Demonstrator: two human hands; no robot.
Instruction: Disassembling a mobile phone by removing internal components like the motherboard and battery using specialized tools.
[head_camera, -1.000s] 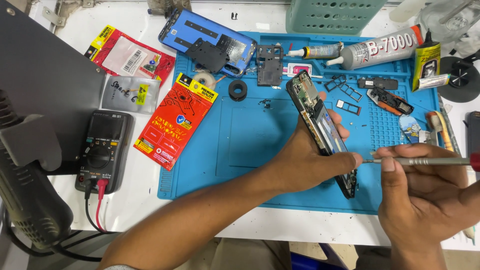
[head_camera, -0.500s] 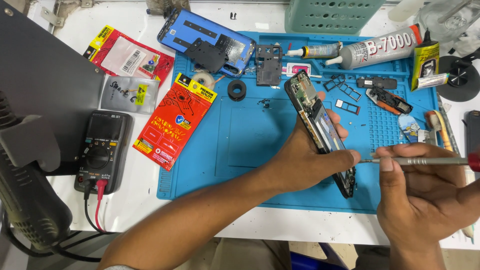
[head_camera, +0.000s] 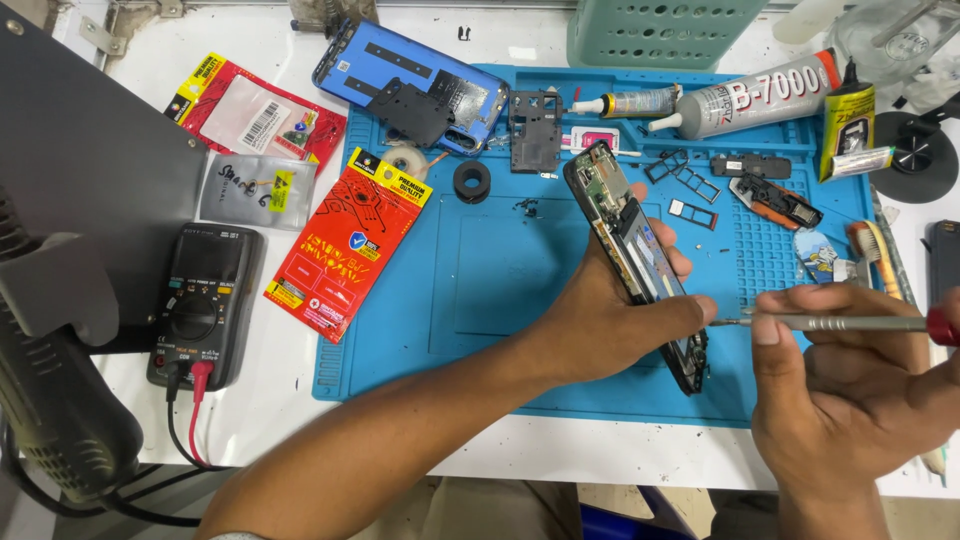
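My left hand (head_camera: 612, 310) grips an opened phone (head_camera: 630, 250) with its back cover off and its circuit boards showing, tilted on edge above the blue repair mat (head_camera: 500, 270). My right hand (head_camera: 850, 390) holds a thin metal screwdriver (head_camera: 840, 322) with a red end. Its tip points left at the phone's lower right edge, close to my left thumb.
On the mat lie a blue phone back cover (head_camera: 400, 70), black frame parts (head_camera: 535, 130), a black ring (head_camera: 472, 181), SIM trays (head_camera: 690, 185), glue tubes (head_camera: 740, 95) and a brush (head_camera: 880, 250). Red packets (head_camera: 345, 240) and a black multimeter (head_camera: 205, 300) sit left; a green basket (head_camera: 660, 30) behind.
The phone has tipped slightly in my left hand. The screwdriver tip stays at the phone's lower edge; both hands have barely shifted.
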